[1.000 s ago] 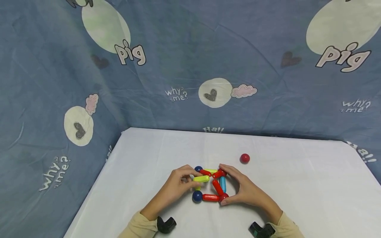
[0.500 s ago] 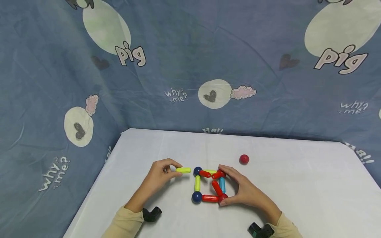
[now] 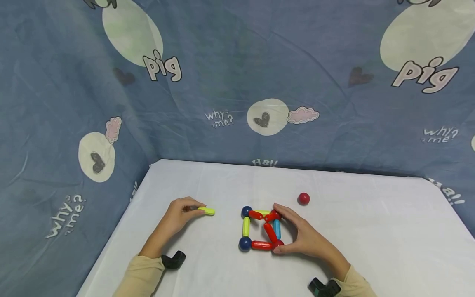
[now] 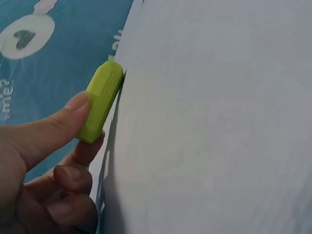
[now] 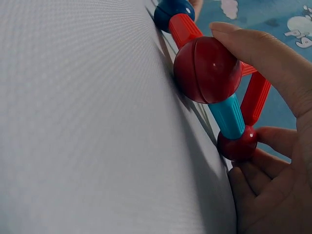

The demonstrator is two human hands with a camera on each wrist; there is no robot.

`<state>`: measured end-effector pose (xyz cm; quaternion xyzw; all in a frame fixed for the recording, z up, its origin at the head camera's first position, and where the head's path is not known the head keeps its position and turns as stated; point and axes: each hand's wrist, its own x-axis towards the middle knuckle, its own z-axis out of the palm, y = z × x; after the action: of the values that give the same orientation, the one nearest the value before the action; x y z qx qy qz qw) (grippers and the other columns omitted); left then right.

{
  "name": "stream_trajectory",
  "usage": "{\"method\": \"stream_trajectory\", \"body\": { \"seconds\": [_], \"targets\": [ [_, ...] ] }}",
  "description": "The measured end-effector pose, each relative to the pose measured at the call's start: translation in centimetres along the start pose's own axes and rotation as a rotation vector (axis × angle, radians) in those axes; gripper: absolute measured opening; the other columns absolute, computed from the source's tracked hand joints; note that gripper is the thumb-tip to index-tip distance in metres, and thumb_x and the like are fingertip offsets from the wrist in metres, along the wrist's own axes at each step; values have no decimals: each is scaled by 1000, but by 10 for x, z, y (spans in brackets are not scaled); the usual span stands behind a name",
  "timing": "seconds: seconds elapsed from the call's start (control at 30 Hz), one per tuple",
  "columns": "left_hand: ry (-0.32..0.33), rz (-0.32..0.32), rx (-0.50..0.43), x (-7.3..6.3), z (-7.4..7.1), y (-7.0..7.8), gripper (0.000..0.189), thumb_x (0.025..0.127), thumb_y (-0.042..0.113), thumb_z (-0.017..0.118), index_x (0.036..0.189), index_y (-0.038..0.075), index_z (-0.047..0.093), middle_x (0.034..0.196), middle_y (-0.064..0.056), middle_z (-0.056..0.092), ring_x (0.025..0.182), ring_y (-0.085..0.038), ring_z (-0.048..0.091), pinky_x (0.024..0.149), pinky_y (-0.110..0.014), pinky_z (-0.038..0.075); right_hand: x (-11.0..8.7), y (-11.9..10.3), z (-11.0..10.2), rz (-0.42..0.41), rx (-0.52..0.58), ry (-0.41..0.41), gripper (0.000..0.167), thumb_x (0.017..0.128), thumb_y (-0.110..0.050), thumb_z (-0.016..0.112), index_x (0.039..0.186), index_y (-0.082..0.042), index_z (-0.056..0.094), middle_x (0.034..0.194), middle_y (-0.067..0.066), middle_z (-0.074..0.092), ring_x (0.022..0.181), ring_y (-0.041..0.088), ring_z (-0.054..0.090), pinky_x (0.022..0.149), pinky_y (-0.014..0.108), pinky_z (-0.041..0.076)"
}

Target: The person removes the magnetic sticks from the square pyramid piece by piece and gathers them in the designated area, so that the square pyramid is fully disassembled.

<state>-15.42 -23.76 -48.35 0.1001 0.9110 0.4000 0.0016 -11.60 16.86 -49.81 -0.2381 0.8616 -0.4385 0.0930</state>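
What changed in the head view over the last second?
Left hand moved left, carrying the loose yellow rod from over the structure's left side to well clear of it. The rod is still pinched; nothing was newly grabbed or let go.

Unchanged: right hand gripping the structure at its two red corner balls, the structure itself, and the loose red ball.

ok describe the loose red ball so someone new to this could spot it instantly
On the white tabletop, find the ball-and-rod frame. Beyond its far right corner, toward the table's back edge, sits the loose red ball. Unlike the red balls at two of the frame's corners, it stands alone with no rod attached.
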Motion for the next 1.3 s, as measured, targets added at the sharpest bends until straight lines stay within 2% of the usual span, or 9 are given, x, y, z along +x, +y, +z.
{"method": "stream_trajectory", "body": {
  "seconds": [0.37,0.6,0.8,0.97,1.1,1.2,1.3],
  "targets": [
    [-5,-30,-54,4,-7,-20,21,88,18,82,108,13,82,107,-7,77,76,-8,52,68,-22,45,-1,0,-2,-24,-17,11,107,72,-49,92,160,-21,38,164,1,42,149,30,43,115,63,39],
    [0,-28,-104,6,-8,-21,24,88,20,82,111,11,81,103,-9,75,72,-9,47,64,-22,42,-2,-1,-4,-14,-1,12,106,73,-47,92,160,-20,38,164,1,42,149,31,43,114,63,39],
    [-14,-59,-120,5,-8,-22,26,91,23,80,114,10,79,104,-10,73,68,-8,44,60,-23,39,-2,0,-3,-22,-15,15,106,73,-47,92,160,-21,38,164,0,42,148,29,44,114,62,40],
    [-22,-78,-140,4,-9,-23,30,90,22,81,116,8,78,90,-9,64,59,-5,39,54,-22,35,-1,2,-2,-32,-16,12,106,73,-49,92,160,-21,38,164,0,42,148,28,44,115,63,39],
    [-21,-81,-151,4,-9,-24,31,89,21,82,117,8,77,85,-7,59,57,-4,39,53,-22,35,0,2,-1,-30,-9,6,107,73,-49,91,161,-21,37,164,0,41,149,30,43,115,64,38],
    [-22,-85,-156,3,-9,-24,33,89,21,82,118,7,76,91,-10,62,59,-5,40,54,-22,36,0,2,-1,-27,-4,5,107,73,-48,92,161,-21,37,164,1,41,149,31,42,115,64,38],
    [-12,-88,-172,1,-12,-23,36,89,22,82,121,8,75,105,-13,67,61,-6,42,55,-21,38,0,1,0,-23,6,-1,107,73,-48,92,161,-21,37,165,3,41,150,32,42,115,64,37]
  ]
}}
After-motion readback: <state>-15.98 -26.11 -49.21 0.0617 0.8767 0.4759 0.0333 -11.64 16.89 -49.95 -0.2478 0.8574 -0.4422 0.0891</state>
